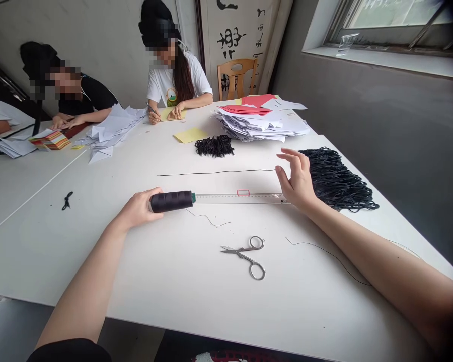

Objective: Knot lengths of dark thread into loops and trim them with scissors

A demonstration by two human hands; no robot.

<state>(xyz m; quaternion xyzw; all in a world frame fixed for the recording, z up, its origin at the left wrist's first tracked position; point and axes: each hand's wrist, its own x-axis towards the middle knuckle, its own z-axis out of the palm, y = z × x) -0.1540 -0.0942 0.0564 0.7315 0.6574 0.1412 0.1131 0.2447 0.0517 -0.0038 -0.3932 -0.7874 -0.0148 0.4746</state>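
- Bare right forearm (pixel 370 251) nearest my lens, slanting in over the white desk (pixel 154 276) from the lower right.
- Left grip (pixel 140 208): I see thumb and fingers curled round the near-palm end of the black spool (pixel 171 201), pinching it.
- Spool sits left of centre, on its side, at the left end of the clear ruler (pixel 219 198). Thick cylinder, closely wound, faint sheen in bands; green tip to the right, pale rim at the held end. Whether its underside touches the desk, I cannot tell.
- Ruler: fine dark graduations, small red outlined box at its upper edge.
- Right grip (pixel 301 183): thumb and fingers spread, over the ruler's right end. Straight black thread (pixel 215 173) runs left from the thumb; contact unclear to me.
- Silver scissors (pixel 245 254) on my side of the ruler, blades slightly parted.
- Looped black cords (pixel 340 178) heaped just right of the right grip; smaller black bundle (pixel 214 146) beyond the thread.
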